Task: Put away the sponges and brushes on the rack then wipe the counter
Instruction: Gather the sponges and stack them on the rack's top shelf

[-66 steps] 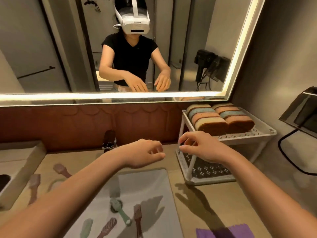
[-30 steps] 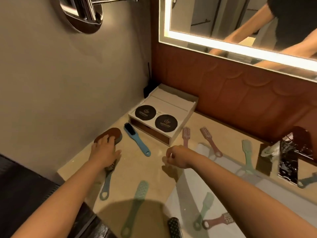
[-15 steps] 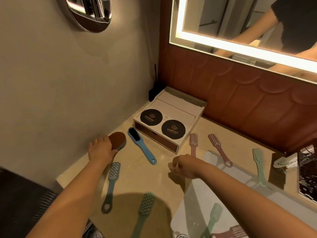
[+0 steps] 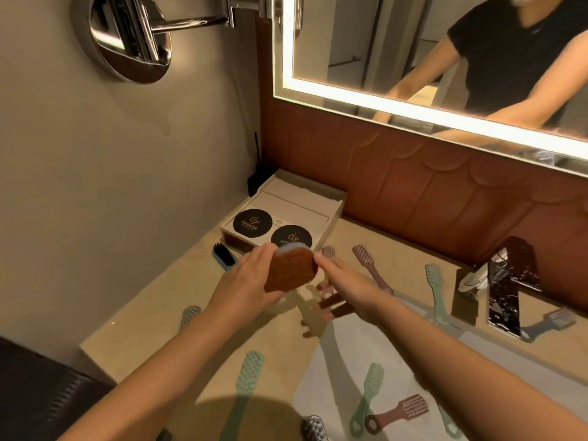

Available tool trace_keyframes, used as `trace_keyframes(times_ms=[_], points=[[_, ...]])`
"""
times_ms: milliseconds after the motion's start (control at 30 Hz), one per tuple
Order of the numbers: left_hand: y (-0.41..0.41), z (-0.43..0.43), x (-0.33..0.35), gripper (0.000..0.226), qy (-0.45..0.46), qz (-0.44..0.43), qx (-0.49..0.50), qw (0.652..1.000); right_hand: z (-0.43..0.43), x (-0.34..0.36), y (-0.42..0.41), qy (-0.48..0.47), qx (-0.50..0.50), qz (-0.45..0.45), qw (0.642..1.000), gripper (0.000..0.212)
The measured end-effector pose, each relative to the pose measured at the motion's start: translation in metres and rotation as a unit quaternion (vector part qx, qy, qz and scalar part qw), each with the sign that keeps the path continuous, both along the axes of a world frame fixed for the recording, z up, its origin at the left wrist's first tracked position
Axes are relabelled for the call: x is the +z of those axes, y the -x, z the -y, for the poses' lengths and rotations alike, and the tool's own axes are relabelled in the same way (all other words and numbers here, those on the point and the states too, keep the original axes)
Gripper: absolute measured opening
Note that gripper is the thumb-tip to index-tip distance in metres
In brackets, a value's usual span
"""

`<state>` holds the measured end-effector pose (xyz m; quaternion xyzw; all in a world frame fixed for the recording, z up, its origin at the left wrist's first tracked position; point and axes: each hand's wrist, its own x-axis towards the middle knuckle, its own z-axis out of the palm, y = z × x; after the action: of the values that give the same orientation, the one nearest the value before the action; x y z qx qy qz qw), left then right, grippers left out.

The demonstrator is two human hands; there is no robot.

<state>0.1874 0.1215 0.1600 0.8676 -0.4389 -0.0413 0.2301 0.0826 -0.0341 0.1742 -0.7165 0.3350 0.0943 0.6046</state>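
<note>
My left hand (image 4: 246,281) grips a brown sponge (image 4: 291,270) with a pale blue underside and holds it up above the counter (image 4: 152,313). My right hand (image 4: 346,281) meets the sponge's right end, thumb at its edge and fingers spread beneath it. Several brushes lie loose: a blue brush with black bristles (image 4: 224,256) behind my left hand, a pale blue brush (image 4: 190,315), a green brush (image 4: 248,374) near the front edge, and pink brushes (image 4: 362,256) by the white basin (image 4: 334,377). The rack is out of view.
A white box (image 4: 318,202) with two black round lids stands in the back corner. A dark marbled faucet (image 4: 506,288) rises at the right. More green and pink brushes (image 4: 407,409) lie in the basin. A round wall mirror (image 4: 127,36) juts out at upper left.
My left hand has lifted the brown sponge off the counter's left side and carried it right. My right hand has come up to meet it.
</note>
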Motion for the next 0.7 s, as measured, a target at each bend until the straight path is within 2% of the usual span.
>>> trace_keyframes(times_ms=[167, 300, 367, 433, 533, 600, 700], points=[[0.037, 0.023, 0.018, 0.060, 0.000, 0.130, -0.086, 0.988, 0.011, 0.024, 0.034, -0.161, -0.080, 0.020, 0.983, 0.059], [0.063, 0.038, 0.020, 0.071, 0.017, 0.220, -0.191, 0.956, 0.013, 0.034, 0.058, -0.162, -0.122, 0.017, 0.979, 0.060], [0.072, 0.044, 0.023, 0.069, 0.009, 0.215, -0.226, 0.950, 0.013, 0.033, 0.070, -0.138, -0.150, 0.029, 0.979, 0.051], [0.078, 0.045, 0.028, 0.065, -0.002, 0.122, -0.236, 0.964, 0.014, 0.030, 0.083, -0.114, -0.166, 0.061, 0.978, 0.046], [0.093, 0.046, 0.035, 0.056, 0.047, -0.112, -0.184, 0.975, 0.018, 0.028, 0.101, -0.089, -0.201, 0.117, 0.968, 0.040], [0.102, 0.053, 0.038, 0.044, 0.095, -0.264, -0.127, 0.952, 0.021, 0.031, 0.112, -0.097, -0.227, 0.145, 0.958, 0.029], [0.122, 0.065, 0.044, 0.039, 0.074, -0.444, -0.064, 0.891, 0.024, 0.033, 0.129, -0.070, -0.254, 0.173, 0.949, 0.019]])
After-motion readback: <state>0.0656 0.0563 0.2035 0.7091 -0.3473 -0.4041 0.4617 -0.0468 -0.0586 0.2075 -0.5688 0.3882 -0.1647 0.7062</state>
